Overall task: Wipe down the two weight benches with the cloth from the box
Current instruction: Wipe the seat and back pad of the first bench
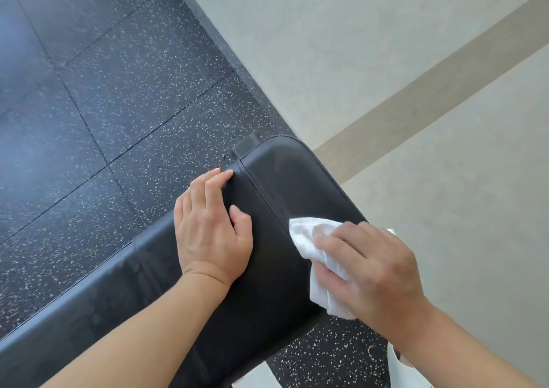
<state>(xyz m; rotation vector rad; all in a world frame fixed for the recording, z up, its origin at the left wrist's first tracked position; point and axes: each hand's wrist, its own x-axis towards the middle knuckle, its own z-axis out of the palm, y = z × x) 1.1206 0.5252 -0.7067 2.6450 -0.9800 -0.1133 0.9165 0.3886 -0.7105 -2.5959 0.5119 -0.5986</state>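
While gripped, cloth (315,248) on bench (285,180)

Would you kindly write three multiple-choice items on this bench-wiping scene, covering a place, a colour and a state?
1. Where does the left hand rest?
A. on the bench pad's edge
B. on the floor
C. on the cloth

2. What colour is the cloth?
A. blue
B. white
C. black

3. How is the right hand occupied?
A. hanging idle
B. gripping the cloth against the bench
C. pointing at the wall

Answers: 1 A, its fingers lie over the pad's side; 2 B, the crumpled cloth is white; 3 B, its fingers curl over the cloth on the black pad.
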